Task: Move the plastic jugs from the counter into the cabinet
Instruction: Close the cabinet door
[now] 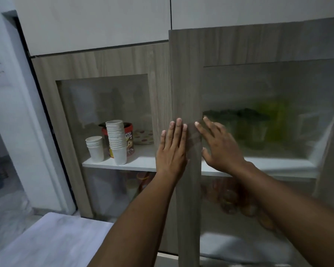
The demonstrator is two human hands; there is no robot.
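Note:
Green plastic jugs (247, 128) with dark lids stand on the cabinet's white shelf (278, 166), blurred behind the frosted pane of the right cabinet door (187, 78). That door stands slightly out from the left cabinet door (158, 74). My left hand (172, 149) lies flat, fingers together, across the meeting edges of both doors. My right hand (220, 145) rests with spread fingers on the right door's frame and pane. Neither hand holds anything.
Behind the left pane stand two stacks of white paper cups (115, 139) and a red cereal tin (128, 139). Orange items (229, 195) show on the lower shelf. A white counter (46, 241) lies at the bottom left, and a doorway (0, 151) opens further left.

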